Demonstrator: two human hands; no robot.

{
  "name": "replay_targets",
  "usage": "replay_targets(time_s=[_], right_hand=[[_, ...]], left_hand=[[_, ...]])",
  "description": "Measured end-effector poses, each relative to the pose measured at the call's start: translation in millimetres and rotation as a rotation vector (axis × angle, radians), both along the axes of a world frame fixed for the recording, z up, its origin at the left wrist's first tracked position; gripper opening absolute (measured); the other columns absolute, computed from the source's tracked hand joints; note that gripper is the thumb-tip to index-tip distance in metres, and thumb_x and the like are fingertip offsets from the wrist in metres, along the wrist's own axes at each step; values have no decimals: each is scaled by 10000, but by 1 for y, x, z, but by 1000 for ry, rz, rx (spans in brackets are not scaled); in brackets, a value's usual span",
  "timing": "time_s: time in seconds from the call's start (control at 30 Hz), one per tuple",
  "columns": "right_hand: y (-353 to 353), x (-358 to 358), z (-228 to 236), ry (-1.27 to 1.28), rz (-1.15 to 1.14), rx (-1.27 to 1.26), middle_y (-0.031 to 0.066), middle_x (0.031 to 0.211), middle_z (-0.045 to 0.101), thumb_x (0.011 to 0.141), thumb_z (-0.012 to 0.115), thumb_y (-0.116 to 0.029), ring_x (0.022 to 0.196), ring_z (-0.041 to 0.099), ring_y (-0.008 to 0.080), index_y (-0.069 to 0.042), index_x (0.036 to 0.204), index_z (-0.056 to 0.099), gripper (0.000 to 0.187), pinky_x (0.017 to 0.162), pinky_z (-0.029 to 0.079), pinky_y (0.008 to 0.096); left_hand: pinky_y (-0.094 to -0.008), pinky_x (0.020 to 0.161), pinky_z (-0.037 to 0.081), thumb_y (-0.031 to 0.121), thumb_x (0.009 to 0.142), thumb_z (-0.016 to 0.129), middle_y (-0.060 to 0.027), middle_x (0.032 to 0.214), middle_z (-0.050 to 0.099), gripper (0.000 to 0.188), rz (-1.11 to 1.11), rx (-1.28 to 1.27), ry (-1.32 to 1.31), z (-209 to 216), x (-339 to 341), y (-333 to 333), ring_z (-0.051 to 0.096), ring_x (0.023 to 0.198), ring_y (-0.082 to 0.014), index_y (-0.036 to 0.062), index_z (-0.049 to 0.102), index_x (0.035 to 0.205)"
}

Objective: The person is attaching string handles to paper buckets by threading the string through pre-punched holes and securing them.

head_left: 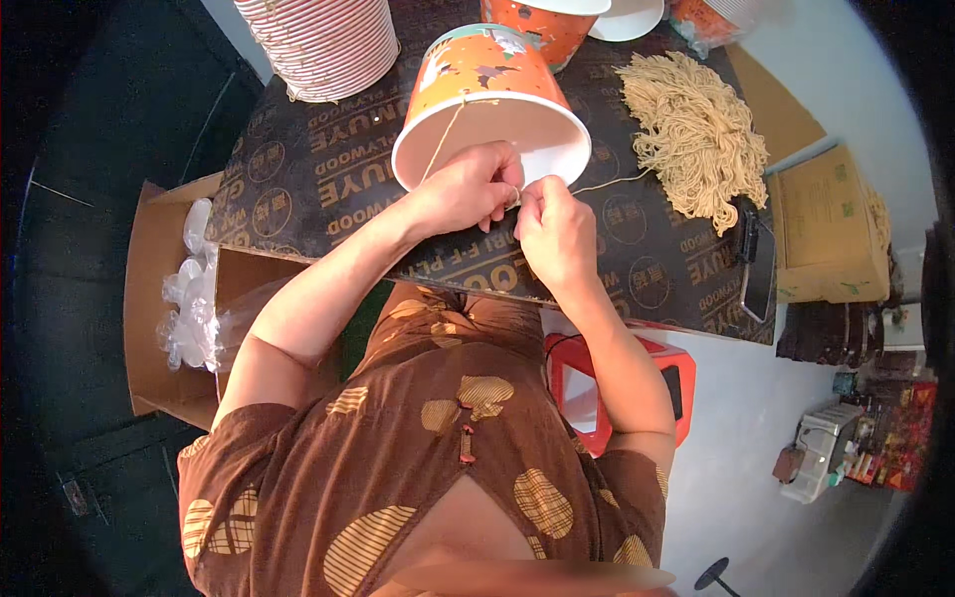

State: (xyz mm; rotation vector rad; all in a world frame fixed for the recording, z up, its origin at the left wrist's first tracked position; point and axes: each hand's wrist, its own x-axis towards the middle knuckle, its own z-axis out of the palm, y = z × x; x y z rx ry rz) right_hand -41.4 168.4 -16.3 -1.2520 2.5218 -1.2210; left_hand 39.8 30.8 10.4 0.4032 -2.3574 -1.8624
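An orange patterned paper bucket with a white inside lies tipped on the table, its mouth facing me. A thin beige cord runs from the bucket's wall, across its mouth, down to my hands. Just in front of the rim, my left hand is closed in a pinch on the cord. Close beside it, my right hand also pinches cord, with fingertips almost touching the left ones. Another stretch of cord leads right toward a loose heap of beige cords. My fingers partly hide the cord between them.
On the dark printed plywood table stand a tall stack of nested buckets and another orange bucket. A phone lies at the right edge. Cardboard boxes flank the table; the left one holds clear plastic pieces. A red stool stands below.
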Motion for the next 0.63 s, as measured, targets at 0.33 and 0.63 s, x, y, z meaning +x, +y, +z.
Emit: replay_targets(time_s=[0.33, 0.63], right_hand=[[4, 3, -3, -99, 54, -107, 202, 674, 635, 819, 627, -75, 656, 642, 401, -26, 823, 571, 74, 583, 491, 483], [10, 6, -5, -21, 99, -160, 182, 705, 650, 802, 670, -99, 686, 659, 374, -37, 821, 590, 103, 592, 506, 442]], left_hand=[[-237, 476, 467, -25, 853, 563, -27, 698, 542, 64, 14, 137, -92, 4, -2, -2, 557, 582, -104, 11, 530, 812], [-221, 428, 434, -48, 805, 566, -47, 639, 569, 51, -43, 116, -71, -6, -1, -8, 543, 522, -101, -12, 570, 770]])
